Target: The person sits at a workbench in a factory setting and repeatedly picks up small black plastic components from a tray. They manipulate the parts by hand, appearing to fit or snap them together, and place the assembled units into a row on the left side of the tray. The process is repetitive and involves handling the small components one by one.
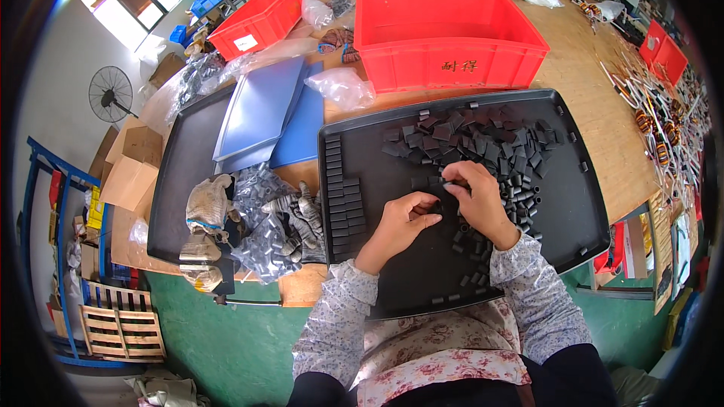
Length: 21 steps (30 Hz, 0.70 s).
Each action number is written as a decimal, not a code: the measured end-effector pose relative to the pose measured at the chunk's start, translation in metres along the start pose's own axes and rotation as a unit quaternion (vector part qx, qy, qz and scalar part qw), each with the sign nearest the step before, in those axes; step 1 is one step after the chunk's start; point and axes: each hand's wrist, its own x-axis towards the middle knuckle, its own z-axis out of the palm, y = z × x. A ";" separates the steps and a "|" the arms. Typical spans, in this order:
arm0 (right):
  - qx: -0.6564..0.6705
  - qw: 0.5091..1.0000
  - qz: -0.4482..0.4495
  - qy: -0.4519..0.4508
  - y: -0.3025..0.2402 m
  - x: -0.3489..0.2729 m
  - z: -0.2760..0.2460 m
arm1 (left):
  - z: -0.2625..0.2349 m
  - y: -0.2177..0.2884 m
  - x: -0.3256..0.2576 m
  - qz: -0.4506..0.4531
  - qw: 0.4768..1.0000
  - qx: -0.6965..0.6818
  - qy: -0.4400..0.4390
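Hands meet over the middle of a big black tray that lies on the near edge of the wooden bench. The left hand has its fingers curled inward, thumb and forefinger pinched on a small dark ferrite piece, though the piece is too small to make out well. The right hand arches just beside it, fingertips pressed down on another small dark block at the fringe of the loose heap of dark pieces, which fills the tray's far right part. Along the tray's left edge runs a tidy column of stacked pieces. Beyond the tray's far edge stands a red crate. Off the tray's left side lie work gloves and a clear bag of dark parts.
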 end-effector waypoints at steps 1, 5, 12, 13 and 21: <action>0.087 0.995 0.036 -0.021 -0.004 0.001 0.000 | 0.000 -0.005 0.000 -0.005 1.000 -0.026 -0.002; 0.250 0.955 0.118 -0.104 -0.009 0.000 -0.001 | -0.004 -0.008 0.001 -0.010 0.988 -0.149 -0.034; 0.096 0.982 -0.088 -0.140 -0.018 0.008 -0.009 | -0.005 -0.005 0.000 -0.010 0.988 -0.152 -0.033; 0.066 0.976 -0.143 -0.148 -0.017 0.009 -0.009 | -0.006 -0.007 0.001 -0.011 0.988 -0.150 -0.037; 0.092 0.989 -0.091 -0.067 -0.028 0.009 -0.008 | -0.009 -0.001 -0.001 -0.022 0.983 -0.180 -0.019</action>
